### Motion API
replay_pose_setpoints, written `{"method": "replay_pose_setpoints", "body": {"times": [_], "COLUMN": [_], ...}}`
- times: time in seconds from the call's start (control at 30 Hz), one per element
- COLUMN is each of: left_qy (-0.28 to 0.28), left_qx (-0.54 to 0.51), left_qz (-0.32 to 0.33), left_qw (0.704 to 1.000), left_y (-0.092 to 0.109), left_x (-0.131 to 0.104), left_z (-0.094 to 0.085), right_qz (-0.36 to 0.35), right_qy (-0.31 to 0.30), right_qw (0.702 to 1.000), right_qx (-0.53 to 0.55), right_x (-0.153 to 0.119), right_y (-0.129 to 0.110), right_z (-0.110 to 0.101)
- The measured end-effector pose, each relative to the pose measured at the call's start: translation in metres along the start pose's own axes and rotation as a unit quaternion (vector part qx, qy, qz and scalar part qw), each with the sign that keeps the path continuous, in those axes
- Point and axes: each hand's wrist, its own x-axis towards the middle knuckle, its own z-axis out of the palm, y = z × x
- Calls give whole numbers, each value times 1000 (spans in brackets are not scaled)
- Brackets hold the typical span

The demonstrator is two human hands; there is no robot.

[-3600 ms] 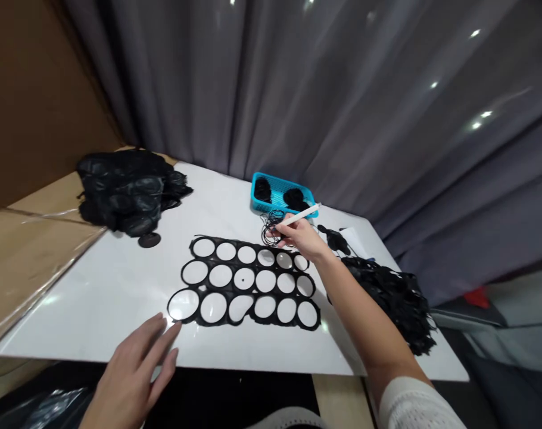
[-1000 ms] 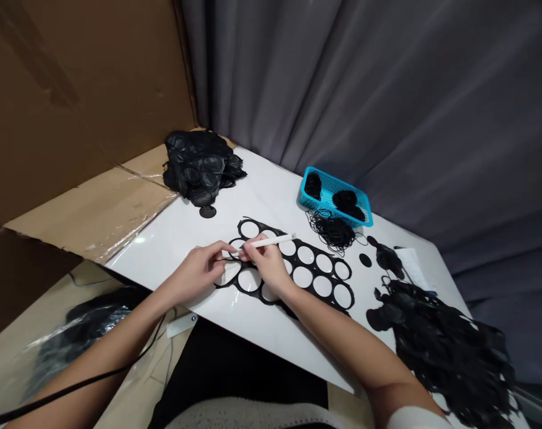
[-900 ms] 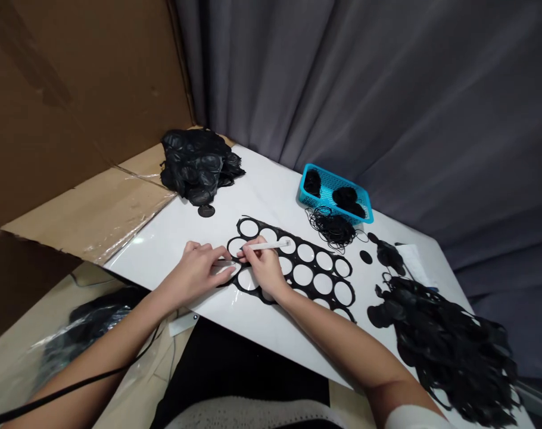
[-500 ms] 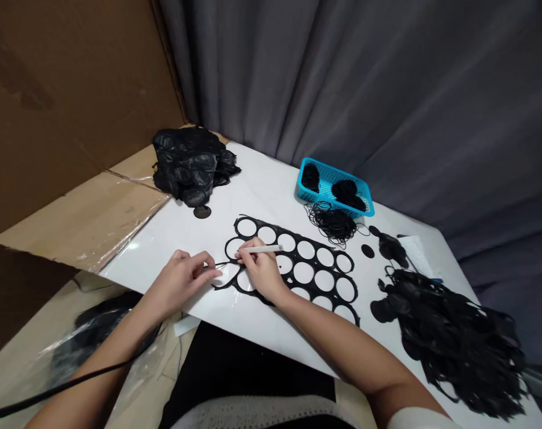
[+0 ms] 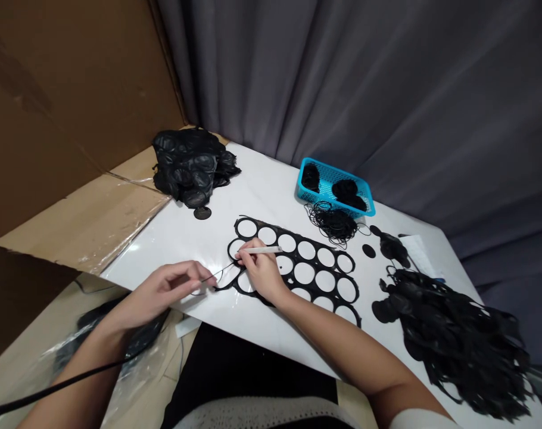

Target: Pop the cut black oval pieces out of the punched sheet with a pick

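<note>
A black sheet with rows of round holes (image 5: 293,275) lies on the white table in front of me. My right hand (image 5: 259,265) rests on its left part and grips a slim white pen-like tool (image 5: 265,249), whose tip is hidden by the fingers. At the sheet's left edge, my left hand (image 5: 179,283) pinches a thin black strip (image 5: 218,273). That strip stretches taut from the left fingers toward the right fingertips. A curved piece of the sheet's edge hangs just under it.
A pile of black discs and sheets (image 5: 188,164) sits at the back left. Behind the sheet stands a blue basket (image 5: 304,193), with tangled black rings (image 5: 333,223) before it. Black scraps (image 5: 463,339) heap up at the right. Cardboard (image 5: 87,220) borders the left.
My left hand has moved left, away from the sheet, drawing the thin black strip out longer. The right hand and its tool have stayed nearly in place.
</note>
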Motion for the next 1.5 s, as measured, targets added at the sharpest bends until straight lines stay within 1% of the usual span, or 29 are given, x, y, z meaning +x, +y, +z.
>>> {"method": "replay_pose_setpoints", "body": {"times": [0.07,0.1,0.17,0.23,0.3,0.33,0.37,0.4,0.43,0.5,0.57,0.6,0.67,0.73,0.8,0.83,0.87,0.9,0.97,1.03,1.1,1.2,1.27,1.33,1.43,1.5], "left_qy": [74,118,203,269,329,360,387,412,431,459,472,469,435,374,320,300,285,273,255,241,226,205,193,177,131,99], "left_qx": [-114,-175,-289,-380,-442,-457,-460,-451,-431,-374,-346,-359,-437,-533,-604,-629,-648,-661,-675,-678,-669,-629,-609,-615,-634,-624], "left_qz": [19,30,42,55,97,123,147,168,184,211,226,219,173,105,51,30,15,3,-11,-26,-50,-77,-75,-69,-63,-62], "left_qw": [991,977,935,883,829,804,785,774,772,778,779,777,768,752,728,716,706,699,692,694,706,746,766,765,759,773], "left_y": [-5,-7,-10,-9,-6,-5,-3,-1,1,4,9,12,20,29,39,44,48,52,59,64,66,68,67,65,62,60], "left_x": [-6,-8,-8,-5,1,4,6,9,11,13,15,15,16,18,21,22,24,25,27,29,30,33,35,37,39,41], "left_z": [-1,0,7,16,23,25,26,26,24,18,14,14,19,31,46,53,60,66,75,82,89,97,102,107,113,117], "right_qz": [3,4,6,5,1,-2,-5,-7,-8,-7,-3,-5,-25,-55,-59,-43,-17,13,68,103,119,129,129,127,120,125], "right_qy": [-2,-3,-4,-1,1,1,1,1,2,2,2,2,14,37,48,39,16,-17,-95,-147,-160,-150,-143,-139,-138,-136], "right_qw": [1000,1000,1000,1000,1000,1000,1000,1000,1000,1000,1000,1000,1000,998,996,993,986,972,928,892,879,879,882,884,879,872], "right_qx": [2,3,7,12,10,8,7,6,6,9,16,16,5,-4,46,100,165,236,353,415,434,433,429,427,441,452], "right_x": [0,0,-1,-1,-1,-1,-1,-1,-1,-1,-1,-1,-1,-2,-5,-7,-10,-14,-24,-34,-43,-53,-58,-62,-68,-70], "right_y": [-1,-2,-3,-3,-3,-3,-3,-2,-1,0,0,-1,-7,-17,-32,-41,-49,-58,-75,-88,-95,-99,-98,-97,-97,-96], "right_z": [0,0,0,0,0,0,0,0,1,1,1,0,-2,-7,-13,-16,-20,-24,-33,-43,-51,-61,-65,-69,-75,-78]}}
